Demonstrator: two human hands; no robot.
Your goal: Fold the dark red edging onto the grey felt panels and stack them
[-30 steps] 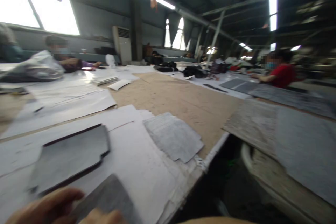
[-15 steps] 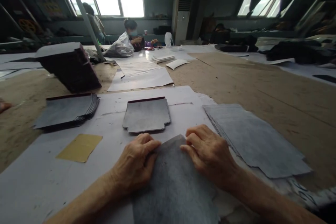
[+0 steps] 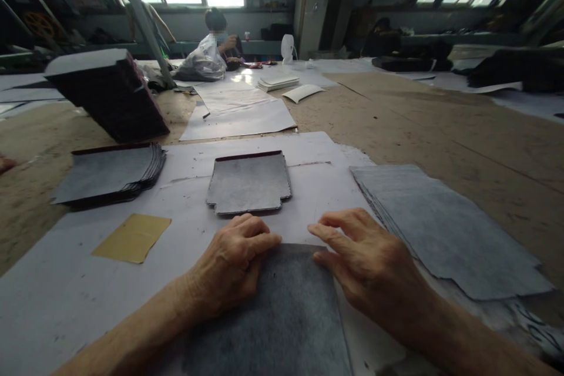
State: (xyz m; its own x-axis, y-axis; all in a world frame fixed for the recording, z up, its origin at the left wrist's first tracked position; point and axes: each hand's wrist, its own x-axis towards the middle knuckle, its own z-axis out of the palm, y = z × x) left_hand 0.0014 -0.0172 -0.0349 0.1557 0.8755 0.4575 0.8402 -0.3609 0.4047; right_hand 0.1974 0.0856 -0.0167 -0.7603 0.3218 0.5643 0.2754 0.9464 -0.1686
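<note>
White paper [image 3: 61, 299]: beneath left hand [image 3: 231, 264] and right hand [image 3: 370, 255]
Grey sheet [image 3: 273, 323]: between the hands
Right hand: fingers parted, thumb at the sheet's far right corner
Left hand: fingers curled at the sheet's far left edge; cannot tell if pinching
Dark-edged piece [image 3: 249, 183]: just beyond left hand
Yellow card [image 3: 132, 238]: left of that hand

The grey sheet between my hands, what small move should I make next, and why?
I'd probably bring the thumb and forefinger of your right hand together at the far right corner of the grey sheet. They're apart there, forefinger past the far edge, while your left hand is at the far left part and could steady it.
</note>
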